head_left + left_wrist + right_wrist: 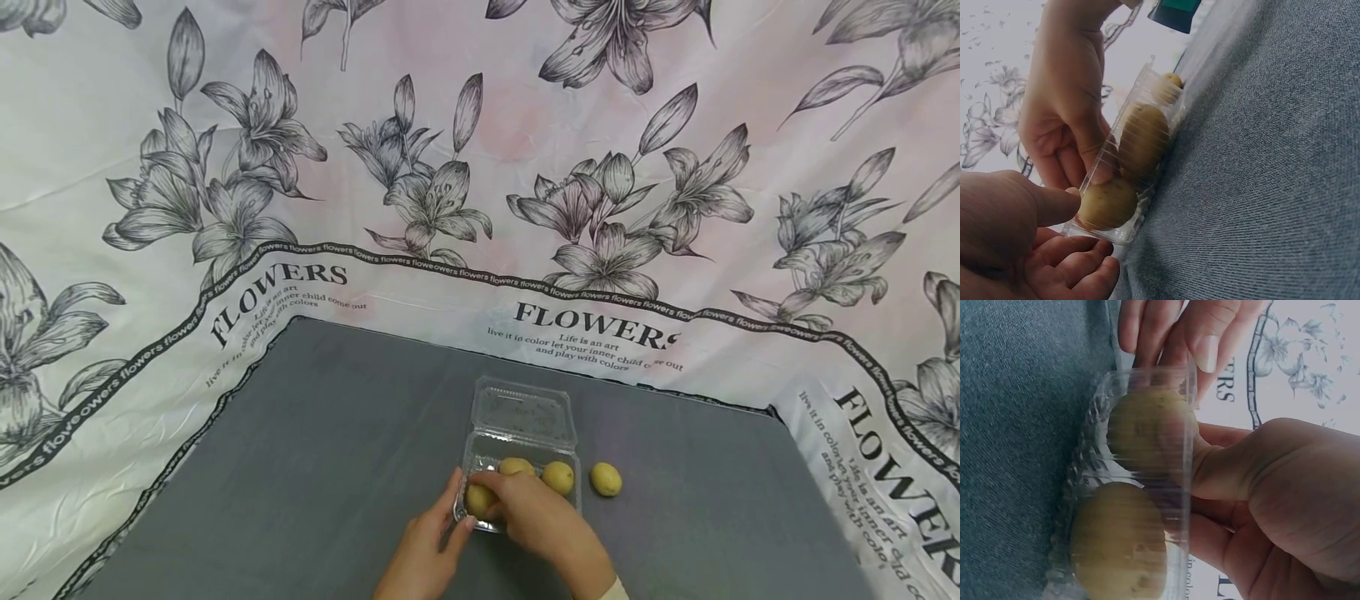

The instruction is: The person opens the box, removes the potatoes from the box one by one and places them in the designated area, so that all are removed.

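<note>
A clear plastic clamshell box [467, 467] stands on the grey cloth, its lid [523, 412] folded back away from me. Three potatoes show inside: one at the near left [480, 500], one at the back [515, 465] and one at the right [558, 478]. My right hand [536, 521] reaches in over the wall and grips the near-left potato, thumb on one side and fingers behind. The box's left near corner is held by my left hand [431, 533], thumb at the rim and fingers outside the wall. Part of the box lies hidden behind my right hand.
Another yellow potato [606, 479] lies on the grey cloth [337, 433] just right of the box. A white flower-printed curtain [450, 317] rises behind and at both sides. A dark and green device [1175, 14] shows near my right forearm.
</note>
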Available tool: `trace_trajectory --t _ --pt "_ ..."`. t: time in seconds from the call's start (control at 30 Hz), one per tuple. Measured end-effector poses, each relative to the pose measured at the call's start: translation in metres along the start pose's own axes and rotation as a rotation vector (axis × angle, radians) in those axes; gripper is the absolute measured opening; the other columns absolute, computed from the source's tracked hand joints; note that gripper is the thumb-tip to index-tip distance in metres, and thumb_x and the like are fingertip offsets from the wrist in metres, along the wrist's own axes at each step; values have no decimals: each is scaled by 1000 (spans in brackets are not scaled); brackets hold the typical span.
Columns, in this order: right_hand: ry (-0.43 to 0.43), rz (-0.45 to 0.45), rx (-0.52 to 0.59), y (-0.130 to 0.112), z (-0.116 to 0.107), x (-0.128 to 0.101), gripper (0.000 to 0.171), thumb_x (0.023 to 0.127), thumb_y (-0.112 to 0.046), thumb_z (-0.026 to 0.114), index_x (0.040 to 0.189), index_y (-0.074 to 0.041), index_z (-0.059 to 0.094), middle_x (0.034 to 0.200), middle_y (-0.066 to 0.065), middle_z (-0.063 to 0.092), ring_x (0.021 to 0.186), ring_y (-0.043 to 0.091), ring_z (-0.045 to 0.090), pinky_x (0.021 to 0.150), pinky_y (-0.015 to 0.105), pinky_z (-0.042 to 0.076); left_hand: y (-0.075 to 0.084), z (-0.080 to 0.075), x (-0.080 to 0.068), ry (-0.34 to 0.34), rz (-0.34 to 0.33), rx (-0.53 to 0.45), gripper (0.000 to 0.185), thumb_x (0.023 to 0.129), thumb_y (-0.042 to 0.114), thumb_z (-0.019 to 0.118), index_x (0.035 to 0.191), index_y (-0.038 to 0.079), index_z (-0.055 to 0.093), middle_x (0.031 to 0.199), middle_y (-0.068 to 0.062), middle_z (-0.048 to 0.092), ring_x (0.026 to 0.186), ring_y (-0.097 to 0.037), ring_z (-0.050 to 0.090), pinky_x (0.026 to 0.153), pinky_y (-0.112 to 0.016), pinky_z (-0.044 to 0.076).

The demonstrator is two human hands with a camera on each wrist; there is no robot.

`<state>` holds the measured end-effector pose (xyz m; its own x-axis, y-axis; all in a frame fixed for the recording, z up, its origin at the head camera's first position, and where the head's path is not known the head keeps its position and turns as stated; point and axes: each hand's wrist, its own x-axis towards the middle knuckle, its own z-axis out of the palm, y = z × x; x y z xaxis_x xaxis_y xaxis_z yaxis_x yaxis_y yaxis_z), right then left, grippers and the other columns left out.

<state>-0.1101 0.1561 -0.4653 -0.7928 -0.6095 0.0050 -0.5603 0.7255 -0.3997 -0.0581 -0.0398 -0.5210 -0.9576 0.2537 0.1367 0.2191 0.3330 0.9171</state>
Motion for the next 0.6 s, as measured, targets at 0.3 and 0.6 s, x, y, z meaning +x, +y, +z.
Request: trace_trajectory --t 0.3,0.6 --pt "66 -36 1 6 -7 -6 45 90 -3 81 133 -8 69 118 2 74 108 16 70 89 35 63 4 -2 1 -57 -33 -41 69 110 28 61 164 -4 31 160 -29 42 131 -48 59 106 -59 52" --pt "80 -20 68 10 -16 -14 45 94 2 76 137 -7 67 128 3 73 104 11 70 92 34 63 5 -2 1 -62 -25 -72 69 110 23 61 163 -7 28 160 -32 39 136 -48 54 109 -56 48"
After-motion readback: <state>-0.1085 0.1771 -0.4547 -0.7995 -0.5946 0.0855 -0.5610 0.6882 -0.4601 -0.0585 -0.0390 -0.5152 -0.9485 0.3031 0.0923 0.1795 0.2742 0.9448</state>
